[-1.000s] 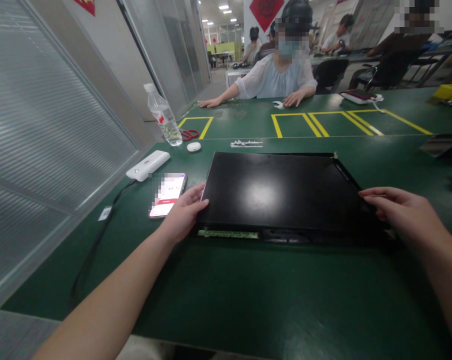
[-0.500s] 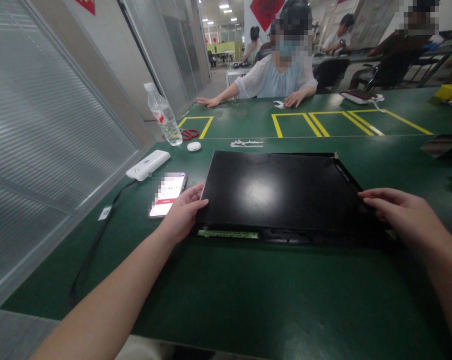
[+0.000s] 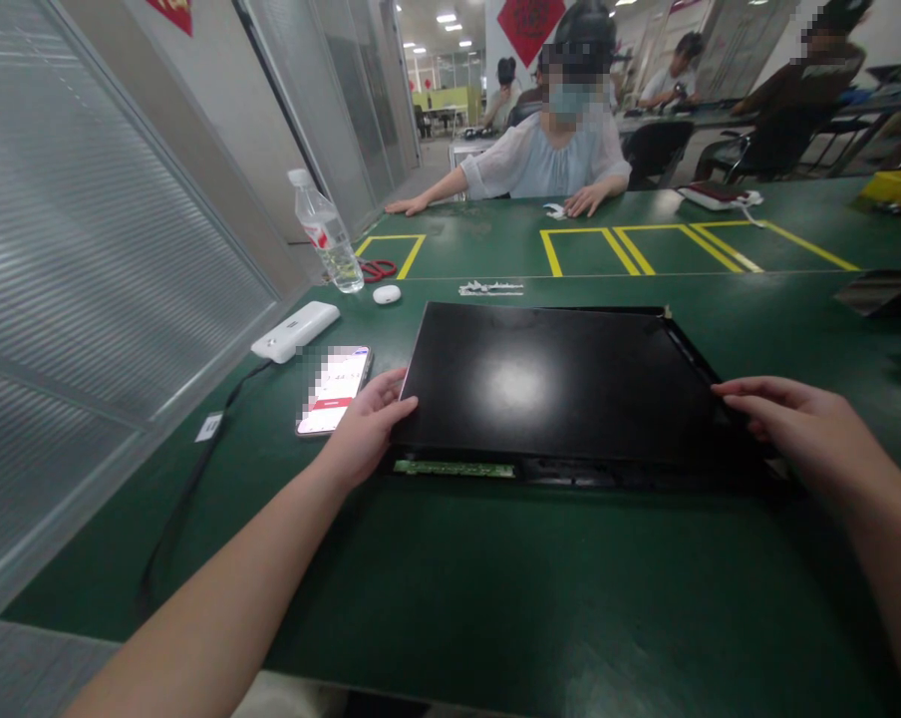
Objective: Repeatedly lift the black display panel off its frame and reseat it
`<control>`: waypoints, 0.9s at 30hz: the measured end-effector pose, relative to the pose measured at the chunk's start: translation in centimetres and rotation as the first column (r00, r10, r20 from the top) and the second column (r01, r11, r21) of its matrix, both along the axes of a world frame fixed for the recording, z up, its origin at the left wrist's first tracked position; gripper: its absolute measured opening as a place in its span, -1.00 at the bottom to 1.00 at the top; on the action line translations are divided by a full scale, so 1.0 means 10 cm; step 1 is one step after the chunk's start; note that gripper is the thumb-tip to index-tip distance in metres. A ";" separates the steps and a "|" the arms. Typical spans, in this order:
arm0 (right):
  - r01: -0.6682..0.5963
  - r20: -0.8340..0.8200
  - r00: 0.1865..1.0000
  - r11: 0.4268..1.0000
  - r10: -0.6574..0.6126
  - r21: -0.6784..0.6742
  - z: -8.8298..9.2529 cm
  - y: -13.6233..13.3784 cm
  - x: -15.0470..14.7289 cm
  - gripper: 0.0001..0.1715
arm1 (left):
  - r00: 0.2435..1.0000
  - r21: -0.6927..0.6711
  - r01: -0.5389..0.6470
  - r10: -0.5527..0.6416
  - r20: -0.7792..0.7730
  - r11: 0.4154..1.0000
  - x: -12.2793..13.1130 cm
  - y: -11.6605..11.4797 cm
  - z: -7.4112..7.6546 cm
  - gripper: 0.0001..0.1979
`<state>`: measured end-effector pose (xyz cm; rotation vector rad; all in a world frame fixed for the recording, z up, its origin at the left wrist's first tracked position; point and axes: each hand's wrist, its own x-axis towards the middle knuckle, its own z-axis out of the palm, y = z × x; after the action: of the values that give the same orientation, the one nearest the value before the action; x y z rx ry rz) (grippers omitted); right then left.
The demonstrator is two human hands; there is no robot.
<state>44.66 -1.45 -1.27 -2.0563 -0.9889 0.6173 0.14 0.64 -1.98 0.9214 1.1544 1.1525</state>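
A black LCD screen panel [image 3: 562,384] lies over a black frame [image 3: 645,477], shifted so that the frame shows along the near and right sides. A green circuit board strip [image 3: 454,469] is visible at the near edge. My left hand [image 3: 372,419] grips the panel's left edge, thumb on top and fingers at the side or underneath. On the right, my right hand [image 3: 794,414] pinches at the panel's right edge with thumb and forefinger; its other fingers are curled and partly hidden.
Left of the panel lie a phone [image 3: 335,391], a white power bank [image 3: 296,331] with a black strap, a white earbud case [image 3: 387,294], red-handled scissors [image 3: 378,270] and a water bottle [image 3: 327,234]. Silvery strips [image 3: 490,289] lie beyond the panel. A person [image 3: 562,150] sits opposite.
Both hands keep their hold on the panel, which stays in nearly the same place. The view has shifted very slightly.
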 end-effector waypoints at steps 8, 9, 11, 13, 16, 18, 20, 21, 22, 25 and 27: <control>0.011 -0.033 0.999 1.000 -0.011 0.002 0.01 -0.01 -0.01 -0.45 | 0.999 0.082 0.044 -0.044 -0.001 0.996 -0.02 -0.02 -0.01 -0.42; 0.012 -0.031 0.999 1.000 -0.012 0.000 0.02 -0.01 -0.01 -0.45 | 0.999 0.088 0.047 -0.047 -0.001 0.995 -0.02 -0.03 0.00 -0.39; 0.017 -0.024 1.000 1.000 -0.017 -0.008 0.02 -0.01 -0.02 -0.44 | 0.998 0.114 0.055 -0.051 -0.030 0.992 -0.03 -0.02 0.00 -0.35; 0.021 -0.018 1.000 1.000 -0.022 -0.013 0.00 0.00 -0.01 -0.44 | 0.992 0.165 0.058 -0.038 -0.122 0.985 -0.07 0.00 -0.03 -0.34; 0.013 -0.017 1.000 1.000 -0.014 -0.010 -0.05 0.01 0.04 -0.44 | 0.935 0.243 0.058 0.032 -0.353 0.968 -0.15 0.05 -0.14 -0.35; -0.002 -0.009 1.000 1.000 0.002 -0.004 -0.10 0.02 0.09 -0.43 | 0.893 0.261 0.082 0.045 -0.447 0.962 -0.21 0.08 -0.22 -0.34; -0.019 -0.001 1.000 1.000 0.019 0.003 -0.13 0.03 0.13 -0.43 | 0.845 0.253 0.120 0.035 -0.534 0.960 -0.24 0.11 -0.30 -0.34; -0.023 0.003 1.000 1.000 0.023 0.006 -0.14 0.03 0.14 -0.43 | 0.828 0.245 0.137 0.024 -0.560 0.960 -0.25 0.12 -0.32 -0.35; -0.023 0.003 1.000 1.000 0.023 0.010 -0.15 0.03 0.15 -0.43 | 0.812 0.234 0.153 0.013 -0.583 0.960 -0.26 0.13 -0.35 -0.36; -0.019 -0.007 1.000 1.000 0.020 0.012 -0.14 0.03 0.14 -0.46 | 0.771 0.206 0.175 -0.003 -0.637 0.963 -0.25 0.14 -0.36 -0.41; -0.006 -0.009 1.000 1.000 0.006 0.008 -0.12 0.04 0.11 -0.49 | 0.740 0.192 0.177 -0.002 -0.672 0.965 -0.23 0.14 -0.34 -0.42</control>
<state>45.81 -1.09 -2.44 -2.0431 -0.9911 0.6240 -2.12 2.02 -5.38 1.6611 1.5324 0.9055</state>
